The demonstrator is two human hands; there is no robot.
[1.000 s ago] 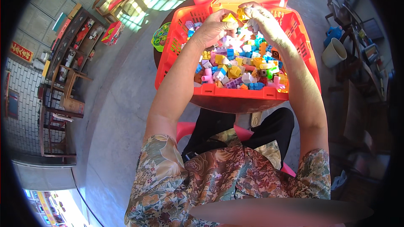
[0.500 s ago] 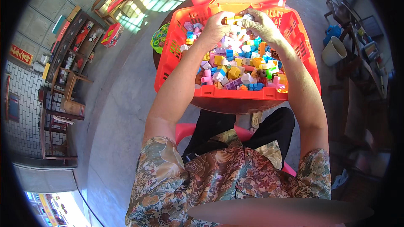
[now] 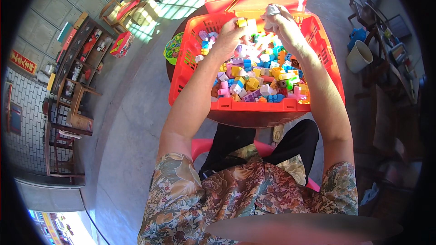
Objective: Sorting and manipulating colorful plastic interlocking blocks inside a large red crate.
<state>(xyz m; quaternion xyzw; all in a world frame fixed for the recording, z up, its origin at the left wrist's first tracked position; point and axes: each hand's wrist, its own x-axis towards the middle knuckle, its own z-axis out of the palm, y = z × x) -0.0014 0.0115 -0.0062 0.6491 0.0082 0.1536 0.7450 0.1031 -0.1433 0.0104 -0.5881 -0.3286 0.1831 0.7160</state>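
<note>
Both my hands are over the far half of a red plastic basket heaped with colourful toy building bricks. On the left, my left hand is closed on a yellow brick, held up above the heap. Its fingertips are partly hidden behind the brick. My right hand pinches a crumpled white cloth or tissue, a short way to the right of the brick. The two hands are apart, and bright sunlight washes out the bricks between them.
The basket rests on a dark round table. Behind it stands an open red bin. A green plastic basket is at the table's left edge. Further off are a white bucket on the right and wooden shelves on the left.
My hands were together at the yellow brick and have moved apart. The right hand has shifted up with the white cloth, which now shows more clearly; the left still holds the brick.
</note>
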